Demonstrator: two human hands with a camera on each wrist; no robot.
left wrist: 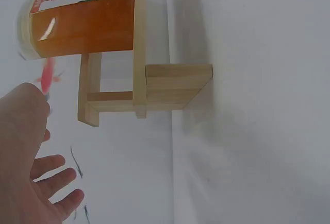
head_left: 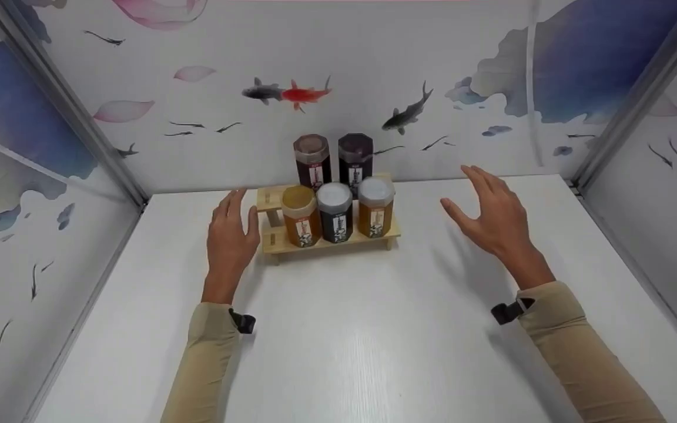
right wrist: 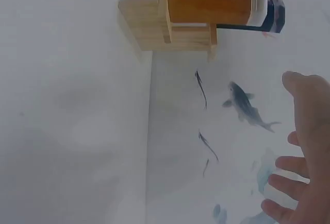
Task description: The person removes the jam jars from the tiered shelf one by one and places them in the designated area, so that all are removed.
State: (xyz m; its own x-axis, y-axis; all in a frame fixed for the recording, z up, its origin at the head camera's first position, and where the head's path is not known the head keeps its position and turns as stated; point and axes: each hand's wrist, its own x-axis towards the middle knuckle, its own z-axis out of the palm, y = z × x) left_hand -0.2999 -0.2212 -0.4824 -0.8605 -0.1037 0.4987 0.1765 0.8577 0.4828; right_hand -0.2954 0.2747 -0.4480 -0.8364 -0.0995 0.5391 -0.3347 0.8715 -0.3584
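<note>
A two-tier wooden rack (head_left: pixel 274 242) stands against the back wall. On its lower step sit an amber jar (head_left: pixel 302 226) at left, a dark jar (head_left: pixel 336 223) in the middle and another amber jar (head_left: pixel 376 217) at right, all with pale lids. Two dark jars, one on the left (head_left: pixel 313 167) and one on the right (head_left: pixel 355 164), stand on the upper step. My left hand (head_left: pixel 233 238) hovers just left of the rack, fingers extended and holding nothing. Farther off to the right, my right hand (head_left: pixel 494 217) is spread with its thumb apart, also holding nothing.
The white table (head_left: pixel 338 341) reaches back to a wall (head_left: pixel 209 141) painted with fish and petals. Side panels with metal corner posts (head_left: pixel 62 100) close in the left and right. Each wrist wears a black strapped camera, one on the left (head_left: pixel 243 322), one on the right (head_left: pixel 509 311).
</note>
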